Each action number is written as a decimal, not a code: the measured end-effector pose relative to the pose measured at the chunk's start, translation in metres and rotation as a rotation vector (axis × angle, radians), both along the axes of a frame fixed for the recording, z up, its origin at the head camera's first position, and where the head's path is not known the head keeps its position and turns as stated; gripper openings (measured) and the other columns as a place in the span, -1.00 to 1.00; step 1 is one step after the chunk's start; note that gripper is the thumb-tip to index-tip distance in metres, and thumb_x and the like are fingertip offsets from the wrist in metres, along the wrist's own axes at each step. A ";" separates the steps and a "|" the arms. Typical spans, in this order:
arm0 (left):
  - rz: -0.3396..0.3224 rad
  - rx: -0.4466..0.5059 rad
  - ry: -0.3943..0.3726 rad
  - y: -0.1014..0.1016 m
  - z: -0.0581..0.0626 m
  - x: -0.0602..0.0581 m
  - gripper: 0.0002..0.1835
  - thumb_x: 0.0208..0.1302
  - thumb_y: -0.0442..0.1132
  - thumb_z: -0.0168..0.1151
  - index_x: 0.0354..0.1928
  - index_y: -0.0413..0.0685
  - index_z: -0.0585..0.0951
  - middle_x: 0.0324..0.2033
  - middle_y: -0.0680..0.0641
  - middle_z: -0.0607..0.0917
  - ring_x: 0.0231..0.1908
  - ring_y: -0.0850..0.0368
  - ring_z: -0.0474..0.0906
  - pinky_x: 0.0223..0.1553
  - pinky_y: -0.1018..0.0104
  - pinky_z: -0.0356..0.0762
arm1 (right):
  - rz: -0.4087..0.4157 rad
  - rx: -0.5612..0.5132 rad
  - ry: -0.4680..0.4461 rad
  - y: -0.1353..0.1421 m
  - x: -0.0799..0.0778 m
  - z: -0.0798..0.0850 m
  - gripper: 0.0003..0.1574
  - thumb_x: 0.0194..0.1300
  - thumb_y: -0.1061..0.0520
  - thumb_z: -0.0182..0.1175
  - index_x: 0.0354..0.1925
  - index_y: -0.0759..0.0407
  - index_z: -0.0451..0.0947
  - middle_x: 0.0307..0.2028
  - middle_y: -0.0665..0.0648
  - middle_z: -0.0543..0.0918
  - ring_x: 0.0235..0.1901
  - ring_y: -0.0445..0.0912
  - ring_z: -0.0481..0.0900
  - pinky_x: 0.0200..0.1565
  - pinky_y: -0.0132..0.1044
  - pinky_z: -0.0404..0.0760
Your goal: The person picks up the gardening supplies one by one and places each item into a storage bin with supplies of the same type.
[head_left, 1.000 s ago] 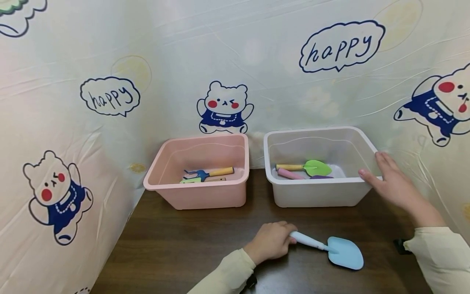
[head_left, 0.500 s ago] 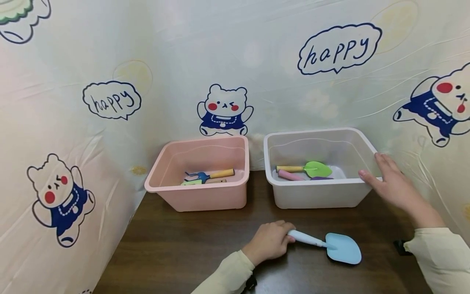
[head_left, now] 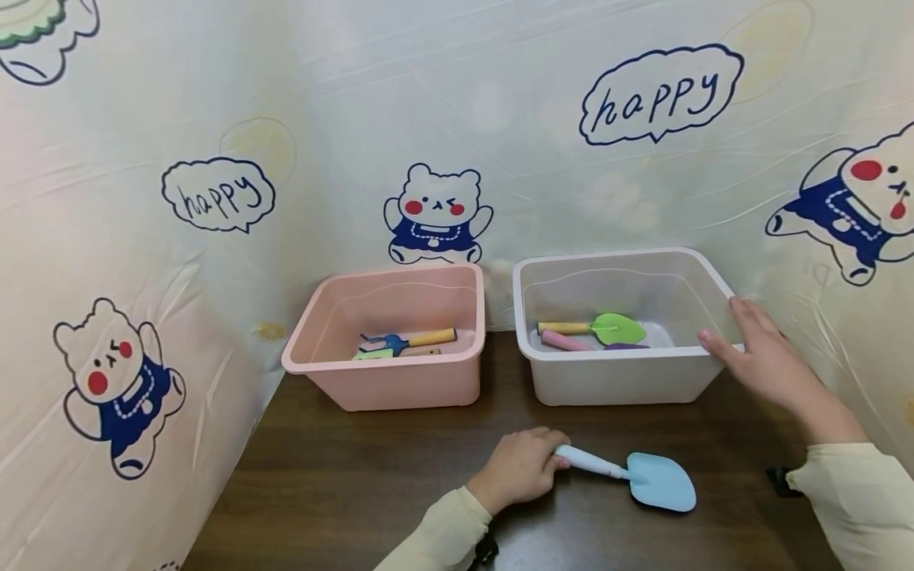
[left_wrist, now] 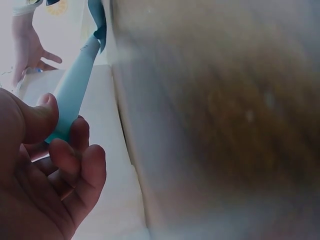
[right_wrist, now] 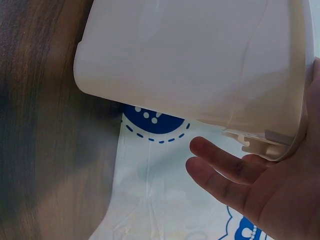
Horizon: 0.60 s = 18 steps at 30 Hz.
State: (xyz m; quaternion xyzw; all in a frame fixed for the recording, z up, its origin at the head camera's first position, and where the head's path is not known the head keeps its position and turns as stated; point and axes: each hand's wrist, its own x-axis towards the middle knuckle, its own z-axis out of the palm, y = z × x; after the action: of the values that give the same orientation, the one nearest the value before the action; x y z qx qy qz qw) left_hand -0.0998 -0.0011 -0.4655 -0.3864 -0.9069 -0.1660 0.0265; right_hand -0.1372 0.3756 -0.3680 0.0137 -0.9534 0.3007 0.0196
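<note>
My left hand (head_left: 517, 468) pinches the handle end of a light blue toy shovel (head_left: 660, 481) low over the dark table. In the left wrist view, thumb and fingers close on its handle (left_wrist: 75, 90). My right hand (head_left: 771, 361) holds the right front corner of a white plastic bin (head_left: 621, 381), thumb over the rim and the other fingers outside. Two of those fingers stand off the wall in the right wrist view. Inside the white bin lie a green trowel (head_left: 618, 327) with a yellow handle, a pink handle (head_left: 566, 340) and a partly hidden purple piece (head_left: 625, 346).
A pink bin (head_left: 414, 388) stands left of the white one. It holds a blue hand rake (head_left: 392, 342) with a yellow handle and a partly hidden green tool (head_left: 374, 354). A cloth printed with bears (head_left: 434, 210) hangs behind and beside the wooden table (head_left: 343, 468).
The shovel has shifted slightly left and up in the head view, together with my left hand. My right hand keeps its place on the white bin. The head view has tilted slightly.
</note>
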 end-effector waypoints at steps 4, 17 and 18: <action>0.016 0.015 -0.028 -0.003 0.005 0.000 -0.75 0.43 -0.03 0.24 0.02 0.07 0.69 -0.15 0.13 0.71 -0.21 0.27 0.64 -0.24 0.33 0.58 | 0.008 0.002 0.016 0.000 0.000 -0.001 0.19 0.53 -0.33 -0.04 0.57 0.30 -0.47 0.50 0.55 -0.35 0.38 0.62 -0.24 0.17 0.61 -0.11; 0.052 0.094 -0.103 -0.012 0.024 -0.004 -0.77 0.45 -0.02 0.22 0.01 0.10 0.67 -0.17 0.19 0.68 -0.25 0.33 0.59 -0.20 0.33 0.56 | 0.007 0.000 0.022 -0.001 0.002 -0.001 0.19 0.53 -0.33 -0.04 0.57 0.30 -0.47 0.49 0.58 -0.35 0.36 0.65 -0.22 0.12 0.64 -0.08; 0.052 0.097 -0.103 -0.013 0.025 -0.004 -0.77 0.45 -0.02 0.22 0.01 0.10 0.67 -0.16 0.19 0.69 -0.25 0.33 0.58 -0.20 0.33 0.56 | 0.006 0.000 0.024 -0.001 0.002 -0.001 0.19 0.53 -0.33 -0.04 0.57 0.31 -0.47 0.49 0.58 -0.35 0.36 0.65 -0.22 0.12 0.64 -0.08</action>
State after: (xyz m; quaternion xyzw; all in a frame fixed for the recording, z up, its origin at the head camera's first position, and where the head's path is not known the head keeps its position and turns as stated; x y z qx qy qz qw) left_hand -0.1034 -0.0138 -0.4400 -0.3519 -0.9077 -0.2285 0.0029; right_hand -0.1355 0.3745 -0.3689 0.0201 -0.9531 0.3005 0.0299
